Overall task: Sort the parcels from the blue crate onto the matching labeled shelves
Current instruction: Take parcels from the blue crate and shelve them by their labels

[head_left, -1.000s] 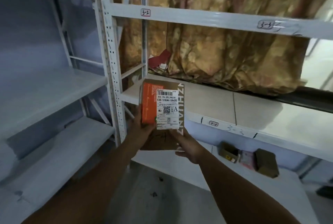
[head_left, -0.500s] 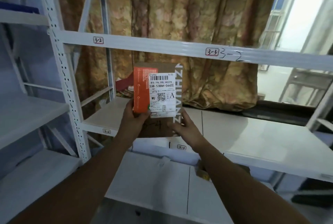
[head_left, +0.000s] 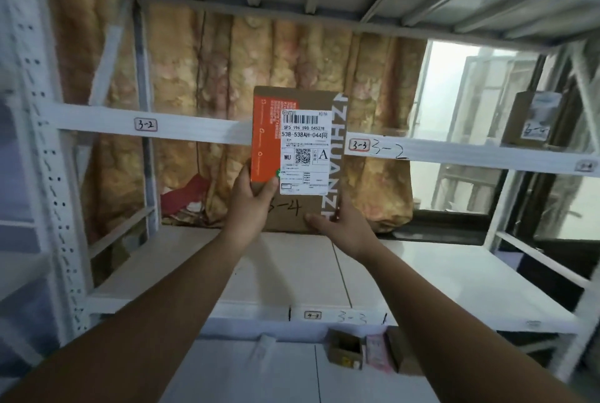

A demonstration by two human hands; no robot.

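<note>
Well, starting at your left, the perforated rack upright [head_left: 48, 175] carries the white shelf beam [head_left: 194, 130], and the 3-2 tag [head_left: 145, 124] is stuck on it; a patterned curtain [head_left: 201, 94] hangs behind.

Next comes your left hand [head_left: 250, 204], gripping the lower left edge of the parcel [head_left: 293, 159] with the thumb laid on its front. You hold that brown and orange carton upright in the air, in front of the beam and between two tags. Its shipping label [head_left: 305, 143] faces you, most likely so you can check its mark against the shelf tags. Both grips sit low, which leaves the printed label uncovered and most of the handwritten 3-4 [head_left: 287, 208] readable. Your right hand [head_left: 344, 227] clasps the lower right corner, thumb across the front.

Just right of it sits the 3-3 tag [head_left: 359, 145], with 3-2 scrawled beside it, so neither tag near the parcel matches. Farther right, a second carton [head_left: 532, 120] stands on that upper shelf. Its writing looks like 3-4, though it is too small to be sure, and the far tag [head_left: 586, 165] is blurred. I judge the parcel belongs over there. You have no blue crate in view.
</note>
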